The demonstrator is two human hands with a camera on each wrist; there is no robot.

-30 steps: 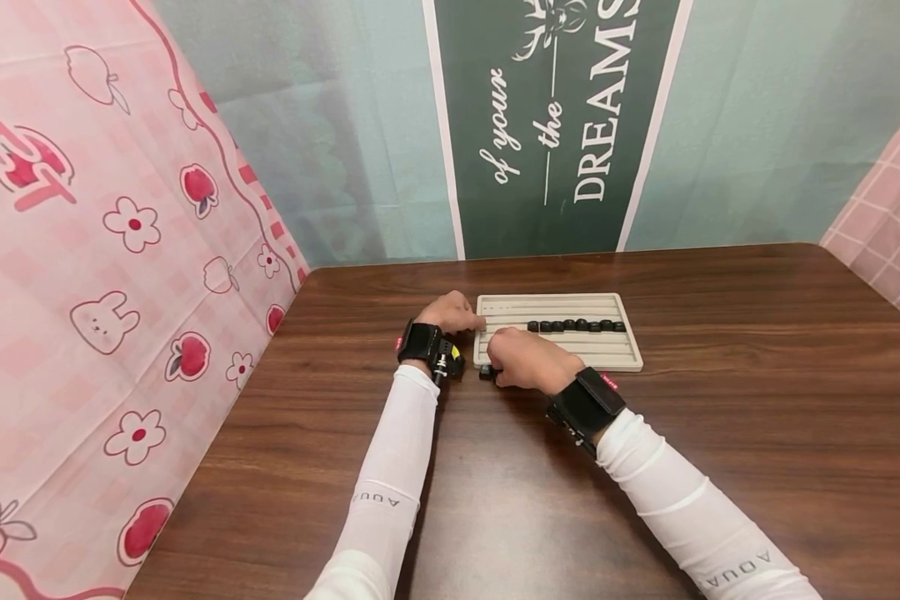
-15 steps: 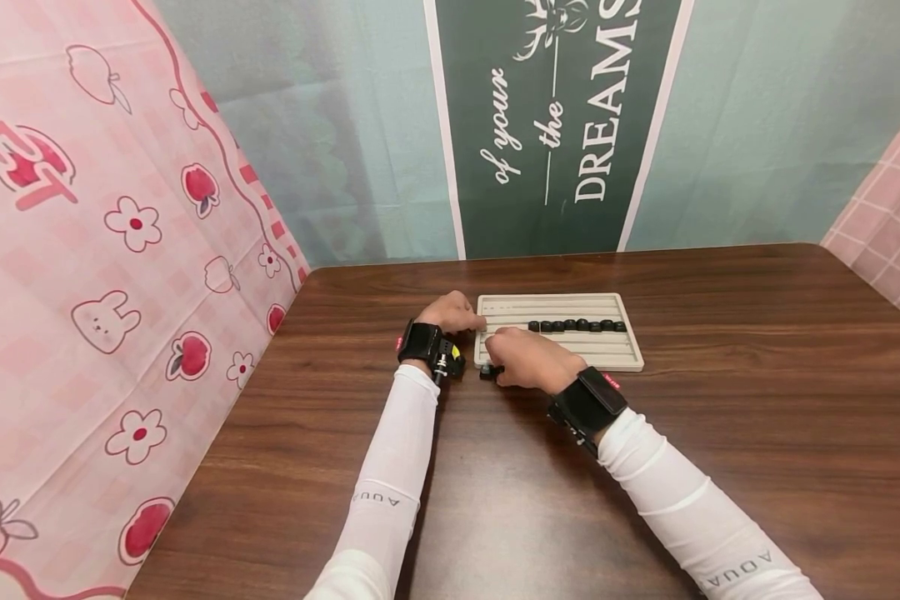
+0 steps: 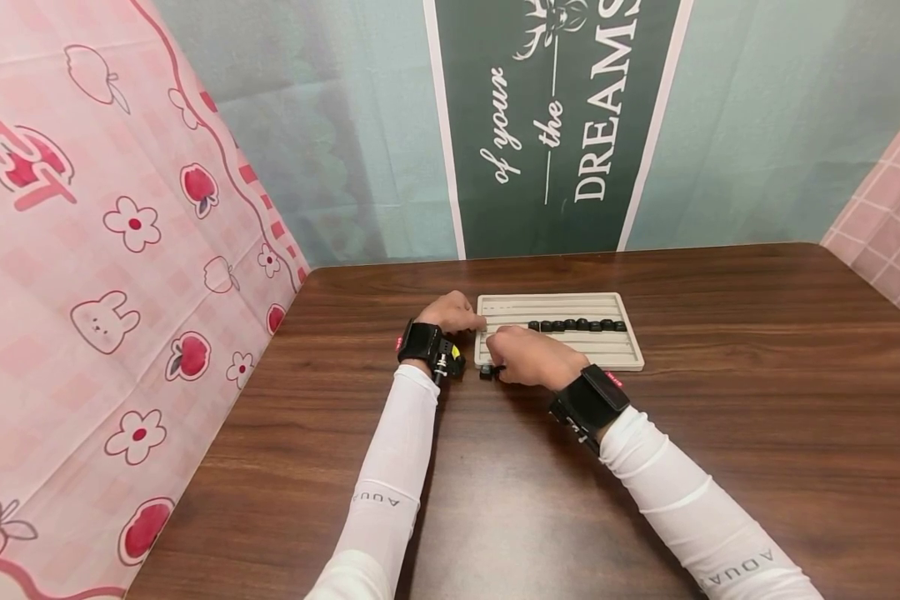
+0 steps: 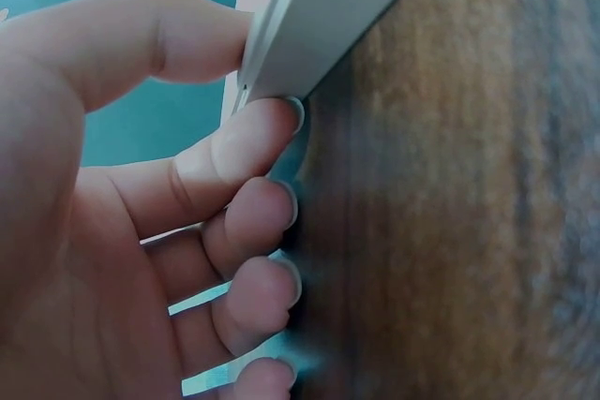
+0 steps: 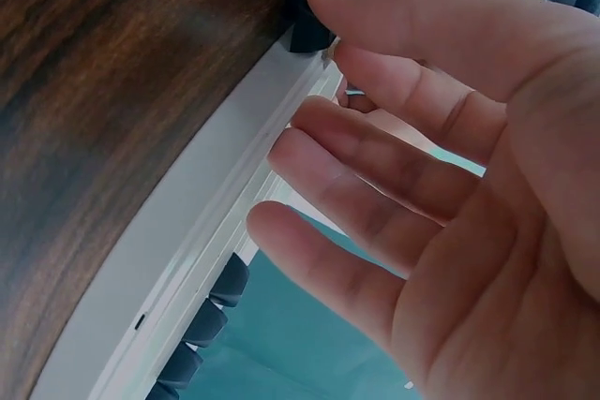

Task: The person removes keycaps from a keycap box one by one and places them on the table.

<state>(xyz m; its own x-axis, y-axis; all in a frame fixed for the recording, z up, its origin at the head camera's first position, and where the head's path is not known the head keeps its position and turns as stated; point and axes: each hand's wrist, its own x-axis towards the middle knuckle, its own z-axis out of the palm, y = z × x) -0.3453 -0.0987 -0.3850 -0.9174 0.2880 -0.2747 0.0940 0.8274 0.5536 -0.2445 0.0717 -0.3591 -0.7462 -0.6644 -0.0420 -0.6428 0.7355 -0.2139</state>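
Observation:
A shallow off-white tray [image 3: 592, 361] with raised ridges lies on the table, a row of several black keycaps [image 3: 582, 324] standing along one of its grooves. My left hand [image 3: 450, 312] holds the tray's left edge; in the left wrist view the thumb lies on the rim [image 4: 291, 35] and the index finger against its lower side. At the tray's front left corner, my right hand [image 3: 534, 358] pinches a black keycap [image 5: 312, 27] between thumb and index finger, the other fingers reaching over the rim. Another black keycap [image 3: 486, 372] sits just left of those fingertips, on the table.
The dark wood table [image 3: 450, 500] stretches to both sides and toward me. A teal and green printed cloth [image 3: 375, 167] hangs behind its back edge, and a pink patterned cloth [image 3: 195, 333] along the left. Black wrist cameras are strapped to both arms.
The right hand has shifted very slightly at the tray's front left corner. The left hand, the tray and the row of keycaps look the same.

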